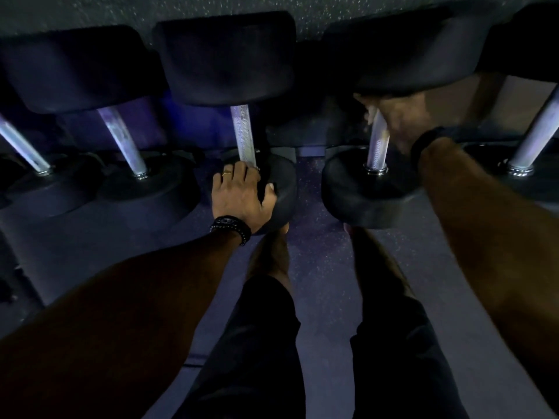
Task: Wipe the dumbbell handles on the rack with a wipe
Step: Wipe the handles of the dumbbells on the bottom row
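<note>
Here the left hand rests on a dumbbell's near head, fingers curled over it, likely to steady it. The blurry right hand holds a wipe around the next handle, likely rubbing it.

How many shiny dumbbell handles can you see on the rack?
5: far left handle, next handle, middle handle by the left hand, fourth handle under the right hand, far right handle. More may lie outside view.
</note>
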{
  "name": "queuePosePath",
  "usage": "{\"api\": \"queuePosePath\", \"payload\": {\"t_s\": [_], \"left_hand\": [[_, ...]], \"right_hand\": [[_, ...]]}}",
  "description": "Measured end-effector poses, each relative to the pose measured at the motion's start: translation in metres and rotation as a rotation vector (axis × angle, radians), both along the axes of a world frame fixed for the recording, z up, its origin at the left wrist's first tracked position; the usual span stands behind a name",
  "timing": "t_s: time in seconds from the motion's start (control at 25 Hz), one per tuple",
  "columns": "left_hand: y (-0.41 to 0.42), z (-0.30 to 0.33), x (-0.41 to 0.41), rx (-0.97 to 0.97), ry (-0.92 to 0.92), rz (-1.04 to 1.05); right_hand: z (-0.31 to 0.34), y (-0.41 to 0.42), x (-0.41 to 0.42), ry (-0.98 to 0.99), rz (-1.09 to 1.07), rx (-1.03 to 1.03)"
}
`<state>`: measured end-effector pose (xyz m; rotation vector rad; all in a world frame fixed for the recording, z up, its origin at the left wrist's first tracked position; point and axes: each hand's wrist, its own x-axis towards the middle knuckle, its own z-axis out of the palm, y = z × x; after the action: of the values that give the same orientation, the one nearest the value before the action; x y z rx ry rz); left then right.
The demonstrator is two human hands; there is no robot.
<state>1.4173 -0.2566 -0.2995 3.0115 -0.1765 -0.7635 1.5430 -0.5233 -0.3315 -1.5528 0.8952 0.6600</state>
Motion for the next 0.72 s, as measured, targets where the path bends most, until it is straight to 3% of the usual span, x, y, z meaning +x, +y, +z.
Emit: {"api": "queuePosePath", "payload": {"t_s": [0.08, 0.24, 0.32, 0.4, 0.48, 0.52, 0.64, 0.72], "left_hand": [[0.000, 0.000, 0.001, 0.001, -0.010, -0.006], [0.001, 0.000, 0.001, -0.006, 0.004, 0.004], [0.000, 0.001, 0.001, 0.001, 0.014, -0.006], [0.000, 0.001, 0.001, 0.008, 0.011, -0.018], [-0.001, 0.002, 0.001, 0.001, 0.015, -0.016], [-0.001, 0.002, 0.001, 0.001, 0.016, -0.012], [-0.001, 0.004, 0.003, -0.003, 0.034, 0.001], [-0.001, 0.004, 0.003, -0.004, 0.022, 0.000]], "right_hand": [[0.004, -0.006, -0.002, 0.002, -0.004, 0.002], [0.023, 0.031, -0.040, -0.124, 0.056, -0.441], [0.021, 0.032, -0.030, -0.108, -0.026, -0.347], [0.011, 0.007, -0.003, -0.026, -0.111, -0.028], [0.013, -0.011, 0.007, 0.118, -0.048, 0.193], [0.012, -0.012, 0.006, 0.111, -0.012, 0.170], [0.009, -0.001, -0.025, -0.222, -0.081, -0.170], [0.006, 0.002, -0.058, -0.285, -0.159, -0.232]]}}
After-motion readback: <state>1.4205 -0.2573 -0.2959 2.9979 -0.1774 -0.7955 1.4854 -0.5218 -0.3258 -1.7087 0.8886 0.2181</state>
